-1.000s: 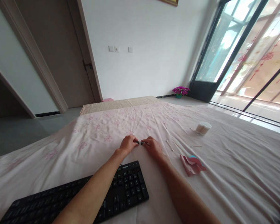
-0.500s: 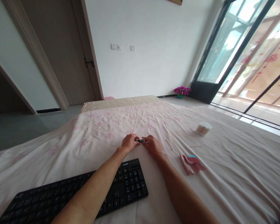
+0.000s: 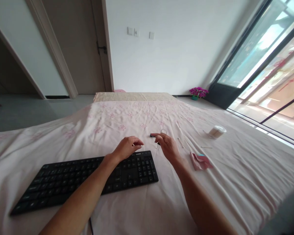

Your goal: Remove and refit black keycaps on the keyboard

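My right hand [image 3: 168, 146] is raised a little above the pink sheet [image 3: 112, 124] and pinches a small dark tool with a wire loop [image 3: 159, 133] between its fingertips. Over the far right corner of the black keyboard [image 3: 85, 178] hovers my left hand [image 3: 127, 147], fingers curled loosely, nothing visible in them. The keyboard lies flat on the sheet in front of me, with my left forearm crossing above it.
A folded pink cloth with a blue item [image 3: 200, 160] lies right of my right hand. Several cotton swabs [image 3: 180, 142] are scattered on the sheet, and a round tub of swabs [image 3: 217, 132] stands further right. A flower pot [image 3: 197, 92] sits on the floor by the glass door.
My hands have come apart: the right one lifted with the small tool, the left one drew back over the keyboard. The camera tilted down, so more of the keyboard shows.
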`<state>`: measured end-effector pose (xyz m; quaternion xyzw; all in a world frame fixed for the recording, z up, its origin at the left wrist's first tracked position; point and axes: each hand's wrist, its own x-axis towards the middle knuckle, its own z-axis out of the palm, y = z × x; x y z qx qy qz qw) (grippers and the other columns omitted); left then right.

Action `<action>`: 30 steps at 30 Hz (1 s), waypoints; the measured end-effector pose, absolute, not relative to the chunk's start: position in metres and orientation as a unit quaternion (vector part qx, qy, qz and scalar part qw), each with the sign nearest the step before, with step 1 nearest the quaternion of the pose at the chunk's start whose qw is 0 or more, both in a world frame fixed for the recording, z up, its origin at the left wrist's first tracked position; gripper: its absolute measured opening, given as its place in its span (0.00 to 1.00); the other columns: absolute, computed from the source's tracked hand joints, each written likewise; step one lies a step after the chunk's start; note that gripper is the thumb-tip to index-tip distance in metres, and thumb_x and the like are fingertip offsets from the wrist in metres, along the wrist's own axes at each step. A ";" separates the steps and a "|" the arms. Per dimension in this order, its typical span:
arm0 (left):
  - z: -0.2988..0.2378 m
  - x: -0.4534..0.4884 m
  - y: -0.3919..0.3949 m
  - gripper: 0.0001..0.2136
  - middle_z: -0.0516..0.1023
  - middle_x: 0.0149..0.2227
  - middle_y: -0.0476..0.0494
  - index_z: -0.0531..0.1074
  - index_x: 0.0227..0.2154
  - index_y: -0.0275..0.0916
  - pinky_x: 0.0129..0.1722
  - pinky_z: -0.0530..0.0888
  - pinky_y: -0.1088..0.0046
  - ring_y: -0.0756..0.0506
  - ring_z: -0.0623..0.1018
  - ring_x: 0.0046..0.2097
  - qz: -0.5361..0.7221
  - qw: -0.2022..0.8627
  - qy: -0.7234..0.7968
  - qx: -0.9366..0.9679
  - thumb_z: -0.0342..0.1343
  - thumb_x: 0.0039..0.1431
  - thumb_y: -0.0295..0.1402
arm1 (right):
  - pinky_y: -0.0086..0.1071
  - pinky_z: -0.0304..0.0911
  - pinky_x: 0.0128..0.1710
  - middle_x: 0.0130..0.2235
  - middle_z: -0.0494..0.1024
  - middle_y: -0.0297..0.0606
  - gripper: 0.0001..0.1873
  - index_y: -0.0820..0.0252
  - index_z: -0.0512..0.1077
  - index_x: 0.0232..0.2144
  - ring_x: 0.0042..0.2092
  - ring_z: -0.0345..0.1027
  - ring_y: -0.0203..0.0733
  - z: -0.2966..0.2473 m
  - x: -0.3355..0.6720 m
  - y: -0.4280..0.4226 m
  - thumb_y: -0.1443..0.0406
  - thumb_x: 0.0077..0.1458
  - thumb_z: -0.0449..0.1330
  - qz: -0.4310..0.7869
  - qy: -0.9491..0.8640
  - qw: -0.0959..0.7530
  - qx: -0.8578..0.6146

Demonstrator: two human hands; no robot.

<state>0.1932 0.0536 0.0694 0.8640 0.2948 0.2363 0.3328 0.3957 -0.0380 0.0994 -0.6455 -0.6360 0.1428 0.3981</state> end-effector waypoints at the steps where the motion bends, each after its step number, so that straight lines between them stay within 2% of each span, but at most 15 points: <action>1: 0.069 0.190 0.052 0.09 0.78 0.38 0.48 0.78 0.37 0.42 0.41 0.70 0.75 0.49 0.76 0.38 0.240 0.336 0.291 0.863 0.55 0.55 0.32 | 0.28 0.62 0.33 0.35 0.76 0.36 0.21 0.56 0.75 0.45 0.33 0.68 0.36 0.099 0.390 -0.040 0.54 0.62 0.47 0.179 -0.635 0.416 -0.626; 4: 0.068 0.184 0.049 0.10 0.78 0.38 0.49 0.78 0.37 0.42 0.41 0.70 0.76 0.49 0.75 0.39 0.253 0.349 0.286 0.856 0.54 0.56 0.32 | 0.27 0.63 0.27 0.36 0.77 0.37 0.19 0.58 0.73 0.45 0.31 0.68 0.36 0.094 0.375 -0.044 0.54 0.58 0.52 0.264 -0.620 0.424 -0.606; 8: 0.064 0.180 0.047 0.10 0.78 0.38 0.49 0.79 0.36 0.42 0.41 0.70 0.76 0.49 0.75 0.40 0.253 0.365 0.297 0.845 0.53 0.56 0.32 | 0.27 0.63 0.30 0.31 0.77 0.34 0.11 0.59 0.74 0.34 0.31 0.68 0.35 0.091 0.363 -0.047 0.59 0.55 0.56 0.240 -0.624 0.409 -0.622; 10: 0.063 0.178 0.046 0.10 0.78 0.39 0.48 0.79 0.36 0.42 0.41 0.70 0.76 0.48 0.75 0.40 0.249 0.374 0.292 0.844 0.53 0.56 0.32 | 0.26 0.62 0.29 0.28 0.76 0.33 0.11 0.59 0.74 0.31 0.28 0.67 0.34 0.090 0.358 -0.048 0.60 0.55 0.55 0.248 -0.626 0.398 -0.623; 17: 0.058 0.177 0.045 0.09 0.77 0.38 0.49 0.78 0.36 0.42 0.41 0.70 0.76 0.48 0.75 0.40 0.216 0.396 0.277 0.849 0.55 0.54 0.32 | 0.26 0.60 0.29 0.26 0.72 0.31 0.10 0.59 0.72 0.28 0.28 0.65 0.33 0.086 0.351 -0.050 0.61 0.56 0.55 0.269 -0.651 0.401 -0.586; 26: 0.049 0.178 0.045 0.08 0.77 0.37 0.49 0.77 0.35 0.42 0.44 0.68 0.75 0.47 0.74 0.42 0.188 0.391 0.238 0.869 0.55 0.55 0.34 | 0.28 0.62 0.36 0.29 0.75 0.32 0.10 0.58 0.73 0.28 0.33 0.67 0.35 0.076 0.346 -0.048 0.61 0.57 0.55 0.267 -0.681 0.398 -0.553; 30: 0.050 0.179 0.043 0.08 0.76 0.37 0.49 0.77 0.37 0.44 0.43 0.68 0.75 0.46 0.73 0.42 0.167 0.395 0.239 0.871 0.56 0.55 0.35 | 0.28 0.62 0.36 0.30 0.75 0.32 0.12 0.58 0.72 0.29 0.32 0.67 0.35 0.073 0.344 -0.048 0.60 0.59 0.53 0.261 -0.690 0.381 -0.557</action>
